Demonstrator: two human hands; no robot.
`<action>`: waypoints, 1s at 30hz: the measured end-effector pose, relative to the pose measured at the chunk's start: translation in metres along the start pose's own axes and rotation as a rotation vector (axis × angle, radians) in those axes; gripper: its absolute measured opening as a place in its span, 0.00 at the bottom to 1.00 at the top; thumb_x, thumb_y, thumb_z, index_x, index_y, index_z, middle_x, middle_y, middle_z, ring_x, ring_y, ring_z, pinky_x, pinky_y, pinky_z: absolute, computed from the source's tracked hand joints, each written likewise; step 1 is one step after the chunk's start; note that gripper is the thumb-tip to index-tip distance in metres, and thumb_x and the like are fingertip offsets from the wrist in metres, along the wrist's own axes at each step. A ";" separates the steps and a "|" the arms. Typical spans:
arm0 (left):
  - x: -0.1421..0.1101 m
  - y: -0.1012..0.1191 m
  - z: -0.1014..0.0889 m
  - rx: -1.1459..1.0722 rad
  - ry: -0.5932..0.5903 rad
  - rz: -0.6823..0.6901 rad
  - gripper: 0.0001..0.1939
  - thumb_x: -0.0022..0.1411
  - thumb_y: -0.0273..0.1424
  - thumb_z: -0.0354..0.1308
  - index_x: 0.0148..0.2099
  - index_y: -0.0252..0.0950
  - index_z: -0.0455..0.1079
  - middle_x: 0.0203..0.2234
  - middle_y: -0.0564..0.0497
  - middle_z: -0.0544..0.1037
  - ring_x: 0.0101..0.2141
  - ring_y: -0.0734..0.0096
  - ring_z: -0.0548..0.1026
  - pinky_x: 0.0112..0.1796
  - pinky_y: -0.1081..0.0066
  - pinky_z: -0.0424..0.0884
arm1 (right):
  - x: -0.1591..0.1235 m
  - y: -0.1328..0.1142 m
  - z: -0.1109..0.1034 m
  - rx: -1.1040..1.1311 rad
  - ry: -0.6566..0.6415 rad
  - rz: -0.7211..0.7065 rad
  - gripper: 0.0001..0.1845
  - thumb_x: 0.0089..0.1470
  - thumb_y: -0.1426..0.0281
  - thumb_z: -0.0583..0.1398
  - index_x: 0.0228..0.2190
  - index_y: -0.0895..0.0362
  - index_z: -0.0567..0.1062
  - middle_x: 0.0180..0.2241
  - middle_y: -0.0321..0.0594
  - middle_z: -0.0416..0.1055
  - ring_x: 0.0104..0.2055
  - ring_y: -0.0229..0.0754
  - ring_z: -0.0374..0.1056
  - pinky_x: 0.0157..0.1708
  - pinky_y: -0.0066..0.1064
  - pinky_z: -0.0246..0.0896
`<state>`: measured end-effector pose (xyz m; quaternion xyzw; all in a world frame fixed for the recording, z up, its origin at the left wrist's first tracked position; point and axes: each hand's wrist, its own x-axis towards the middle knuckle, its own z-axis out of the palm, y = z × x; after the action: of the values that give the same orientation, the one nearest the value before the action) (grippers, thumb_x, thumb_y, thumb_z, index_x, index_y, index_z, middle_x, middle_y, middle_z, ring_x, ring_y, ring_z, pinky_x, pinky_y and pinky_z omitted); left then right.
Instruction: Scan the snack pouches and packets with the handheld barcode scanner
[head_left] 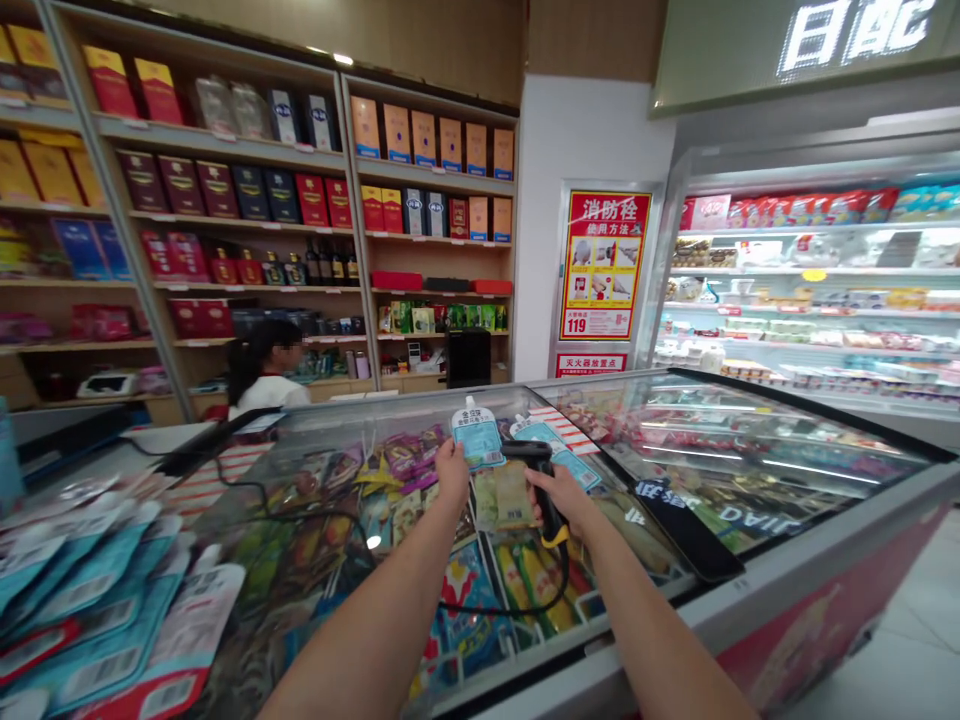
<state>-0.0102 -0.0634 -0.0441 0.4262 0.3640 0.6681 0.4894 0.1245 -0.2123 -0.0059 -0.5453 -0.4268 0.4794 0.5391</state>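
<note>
Two things fill your hands. Your left hand (pixel 452 473) has its fingers closed on the lower edge of a blue-and-white pouch (pixel 477 432), pinching it upright above the glass lid of a chest freezer (pixel 720 450). Your right hand (pixel 561 497) is curled closed around the grip of a black handheld barcode scanner (pixel 537 452), and the scanner's head sits just beside the pouch, angled toward it. The two hands are near each other but not touching.

A second blue-and-white packet (pixel 559 452) lies behind the scanner on the glass, partly hidden by it. A black cable (pixel 480 607) trails from the scanner in a long loop across the lid, with colourful frozen-food packets showing through the glass beneath it. To your left, a heap of teal-and-white pouches (pixel 90 590) lies on the counter, nearer the camera than the pouch you hold. Beyond the freezer, a person in a white top (pixel 266 390) stands before wooden shelves (pixel 352 240) of boxed goods and bottles. A chilled display case (pixel 810 290) stands to your right.
</note>
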 end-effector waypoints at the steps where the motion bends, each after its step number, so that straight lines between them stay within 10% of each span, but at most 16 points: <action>1: 0.001 -0.001 0.001 -0.021 0.006 -0.026 0.10 0.49 0.36 0.57 0.31 0.34 0.69 0.22 0.54 0.72 0.23 0.75 0.69 0.27 0.74 0.68 | -0.001 -0.001 0.000 -0.020 0.000 0.023 0.17 0.48 0.59 0.63 0.19 0.56 0.65 0.12 0.33 0.64 0.12 0.34 0.59 0.12 0.27 0.60; 30: -0.001 -0.012 -0.002 -0.113 0.026 -0.114 0.11 0.48 0.36 0.61 0.29 0.33 0.69 0.21 0.53 0.72 0.21 0.75 0.69 0.28 0.71 0.69 | 0.009 0.016 0.001 -0.032 -0.026 -0.015 0.17 0.47 0.58 0.63 0.20 0.56 0.66 0.11 0.32 0.64 0.12 0.34 0.59 0.12 0.26 0.59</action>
<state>-0.0076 -0.0618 -0.0555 0.3678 0.3557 0.6642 0.5451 0.1239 -0.2041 -0.0222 -0.5445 -0.4454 0.4756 0.5281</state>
